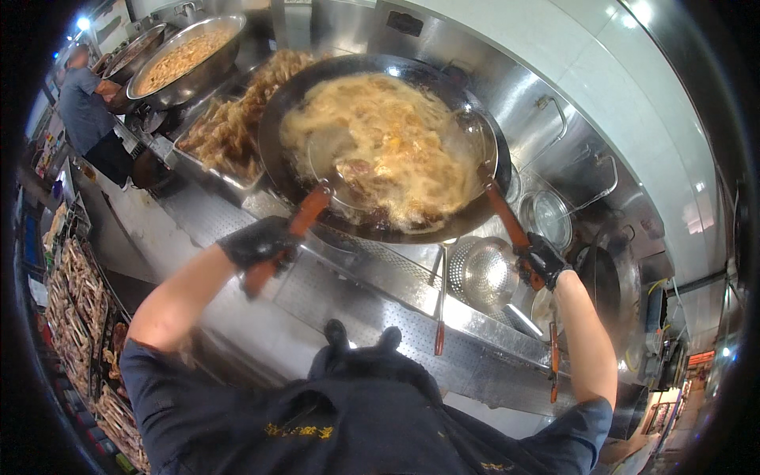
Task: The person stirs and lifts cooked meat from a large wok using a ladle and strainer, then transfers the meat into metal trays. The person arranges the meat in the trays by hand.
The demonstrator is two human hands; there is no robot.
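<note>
A large black wok (274, 127) holds bubbling liquid under yellowish foam (386, 136), with pieces of food showing in it. My left hand (259, 243), in a black glove, grips a reddish-brown wooden handle (310, 208) at the wok's near left side. This handle meets a round metal rim (310, 155) partly under the foam. At the near right side, my gloved right hand (543, 260) is closed around a second wooden handle (506, 217). Its metal end reaches a curved rim (494, 142) inside the wok. The submerged parts of both tools are hidden.
Left of the wok, a metal tray (228, 178) is heaped with brownish food; large metal basins (196, 89) stand beyond. A perforated ladle (490, 270) rests at the right, near faucets (608, 178). Several trays of food (77, 314) stand far left. Another person (86, 107) stands back left.
</note>
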